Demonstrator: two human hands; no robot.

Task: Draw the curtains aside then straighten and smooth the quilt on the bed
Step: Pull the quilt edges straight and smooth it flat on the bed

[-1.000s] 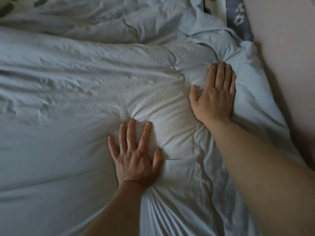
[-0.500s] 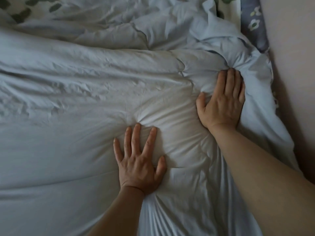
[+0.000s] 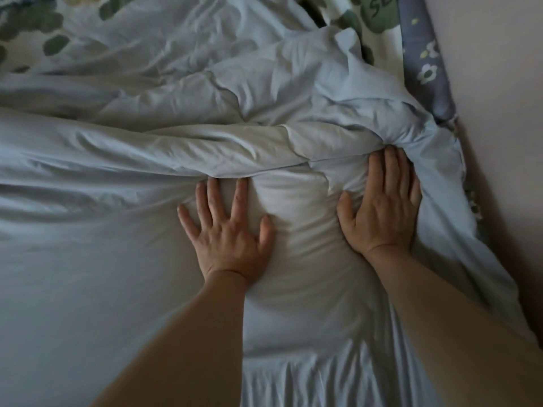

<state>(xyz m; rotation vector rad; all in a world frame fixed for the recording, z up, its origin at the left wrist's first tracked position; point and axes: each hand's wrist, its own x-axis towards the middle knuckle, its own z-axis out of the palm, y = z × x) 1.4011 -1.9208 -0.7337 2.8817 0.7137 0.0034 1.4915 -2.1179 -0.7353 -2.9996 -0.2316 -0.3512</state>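
The only lettering that shows is on a green patch (image 3: 379, 10) of the leaf-printed sheet (image 3: 385, 45), just beyond the far right corner of the quilt (image 3: 117, 259). Dark letters "SE" can be read there; the top edge of the view cuts off whatever follows them. Nothing else within sight bears any text, number or label.

Both bare forearms reach forward from the lower edge of the view. The left hand (image 3: 232, 233) lies flat, palm down, fingers (image 3: 213, 198) spread wide and thumb out to the right. The right hand (image 3: 382, 210) also presses palm down, its fingers held close together, thumb splayed left.
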